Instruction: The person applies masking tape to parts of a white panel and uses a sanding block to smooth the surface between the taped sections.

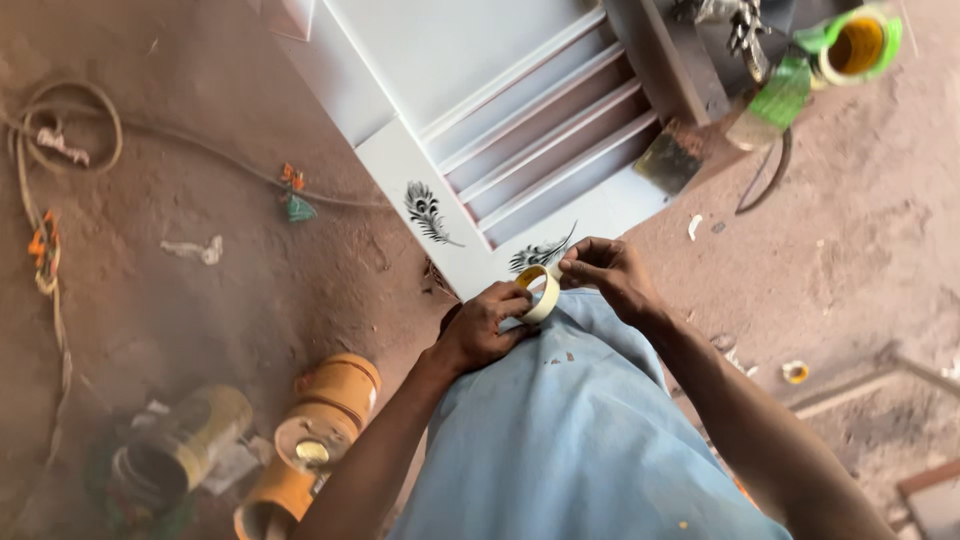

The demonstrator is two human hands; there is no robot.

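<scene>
Fingers of the left hand [487, 325] wrap a tape roll [540, 291] near the white panel [470, 110]. Right hand [606, 274] pinches its loose end; fingertips partly hidden. Far-right green can [858, 44] is cut off.

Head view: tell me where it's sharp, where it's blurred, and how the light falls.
Head view: sharp on the left hand, right hand and roll of masking tape; the paint cans at lower left and the green-taped roll at upper right look soft; light is even and diffuse, the white panel bright without glare.
</scene>
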